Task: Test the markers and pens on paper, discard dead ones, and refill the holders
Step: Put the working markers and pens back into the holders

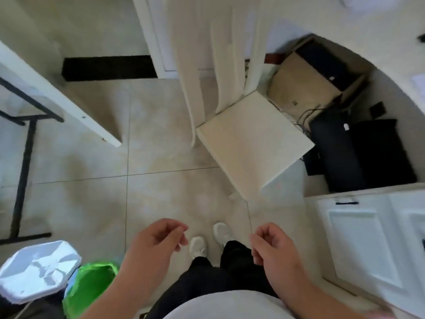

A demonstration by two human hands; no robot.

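Observation:
I am standing and looking down at a tiled floor. My left hand hangs in front of me with its fingers loosely curled and nothing in it. My right hand hangs beside it, fingers loosely curled too, holding nothing. No markers, pens, paper or holders show in this view. At the lower left stand a bin lined with a white bag and a green bin.
A white chair stands ahead on the right, in front of a round white table edge. Black bags and a cardboard box lie under it. A white cabinet is at right, a folding table at left.

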